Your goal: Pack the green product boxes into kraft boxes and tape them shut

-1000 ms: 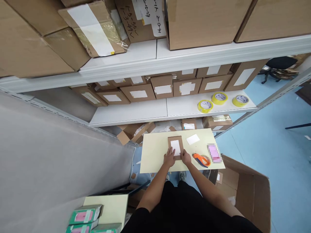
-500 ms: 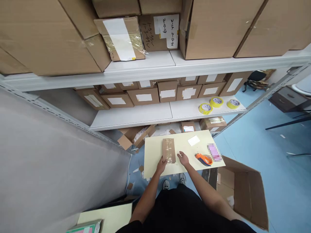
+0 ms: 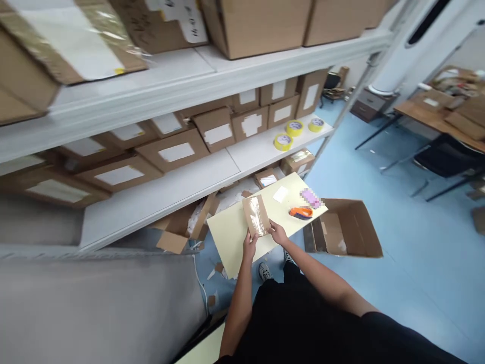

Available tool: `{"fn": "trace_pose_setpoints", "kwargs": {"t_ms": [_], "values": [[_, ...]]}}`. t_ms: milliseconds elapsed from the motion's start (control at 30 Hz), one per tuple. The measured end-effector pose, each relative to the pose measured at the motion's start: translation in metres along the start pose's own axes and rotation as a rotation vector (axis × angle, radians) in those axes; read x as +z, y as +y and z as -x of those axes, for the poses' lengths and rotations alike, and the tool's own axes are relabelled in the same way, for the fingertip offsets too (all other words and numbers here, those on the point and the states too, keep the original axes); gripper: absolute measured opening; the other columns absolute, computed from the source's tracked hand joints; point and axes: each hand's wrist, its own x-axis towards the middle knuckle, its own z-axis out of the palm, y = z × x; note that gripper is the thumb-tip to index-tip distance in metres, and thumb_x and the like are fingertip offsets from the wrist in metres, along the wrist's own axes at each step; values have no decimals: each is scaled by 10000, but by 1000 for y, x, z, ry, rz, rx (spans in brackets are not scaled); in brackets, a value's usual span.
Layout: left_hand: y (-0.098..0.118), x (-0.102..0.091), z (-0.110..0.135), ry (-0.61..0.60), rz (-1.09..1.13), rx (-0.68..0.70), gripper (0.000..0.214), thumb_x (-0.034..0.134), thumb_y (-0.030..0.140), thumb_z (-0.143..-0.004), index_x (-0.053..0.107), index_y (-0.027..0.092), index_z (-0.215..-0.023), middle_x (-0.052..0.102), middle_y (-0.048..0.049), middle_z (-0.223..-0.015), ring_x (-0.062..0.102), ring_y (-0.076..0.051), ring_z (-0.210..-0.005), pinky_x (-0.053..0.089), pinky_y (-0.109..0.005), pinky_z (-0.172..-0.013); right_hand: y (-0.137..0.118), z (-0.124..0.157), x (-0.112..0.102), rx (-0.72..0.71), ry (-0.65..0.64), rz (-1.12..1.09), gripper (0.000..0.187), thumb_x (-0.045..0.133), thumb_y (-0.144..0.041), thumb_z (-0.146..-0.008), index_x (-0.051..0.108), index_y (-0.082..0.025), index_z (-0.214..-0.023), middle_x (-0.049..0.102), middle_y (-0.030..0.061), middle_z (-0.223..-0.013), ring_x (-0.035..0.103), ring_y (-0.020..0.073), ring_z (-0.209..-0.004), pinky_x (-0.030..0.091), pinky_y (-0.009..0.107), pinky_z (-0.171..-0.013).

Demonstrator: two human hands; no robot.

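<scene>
A flat brown cardboard parcel [image 3: 253,210] with shiny clear tape down its middle is held between my two hands over the pale yellow table [image 3: 230,232]. My left hand [image 3: 249,245] grips its near left corner, thumb on top. At the near right corner, my right hand [image 3: 278,232] has its fingers closed on the edge. To the right on the table lie an orange and blue tape dispenser [image 3: 301,213], a white paper slip [image 3: 280,194] and a blurred pink-purple item [image 3: 310,198].
A white shelf rack [image 3: 159,197] full of labelled boxes stands beyond the table, with yellow tape rolls [image 3: 283,142] on it. A large open carton [image 3: 350,227] sits on the blue floor at right. Another open box [image 3: 191,227] stands at left under the shelf.
My right hand has come from beside the parcel to grip its right corner. The parcel now appears tilted. The whole view has swung to the right.
</scene>
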Motion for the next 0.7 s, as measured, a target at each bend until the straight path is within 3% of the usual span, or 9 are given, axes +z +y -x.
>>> {"fn": "trace_pose_setpoints", "kwargs": {"t_ms": [167,333,433,533,600,700], "values": [[46,33,-12,-122,129,150,753,677,452,-952,398,270,-1627,576,-59,-1558,555,-235,-1428,458,-326,-1165,-2,7,-48,-105,159,-224,584,644,-339,-887,601,-288,-1467,689,48,-1417,641,253,-1301,540,415,-1066],[102,92,-21,-309,193,253,752,703,416,-936,432,229,-1612,611,-66,-1520,558,-252,-1418,443,-352,-1181,10,24,-115,-120,380,-331,622,613,-388,-916,535,-244,-1516,626,90,-1492,609,257,-1346,556,384,-1031],[133,146,-19,-409,76,282,682,739,435,-906,554,217,-1525,709,-87,-1383,656,-270,-1287,513,-361,-1090,25,38,-167,-40,541,-215,591,560,-398,-944,547,-217,-1507,643,105,-1470,629,270,-1304,530,383,-1056],[158,213,-8,-496,-193,287,394,707,467,-915,778,169,-1163,807,-110,-1077,748,-283,-1016,565,-347,-911,53,55,-225,107,639,-110,556,503,-402,-952,587,-206,-1466,679,104,-1418,666,277,-1222,518,387,-1060],[168,260,5,-564,-385,268,359,688,483,-921,800,143,-902,801,-122,-877,748,-288,-879,550,-336,-817,80,69,-262,240,669,-71,523,487,-391,-937,641,-197,-1398,714,105,-1353,677,286,-1189,518,384,-1048],[176,330,30,-667,-523,243,375,695,477,-915,783,135,-787,785,-135,-798,743,-295,-841,523,-325,-769,127,92,-310,398,723,-71,510,468,-370,-908,692,-170,-1320,738,127,-1292,673,307,-1194,513,399,-1050]]}}
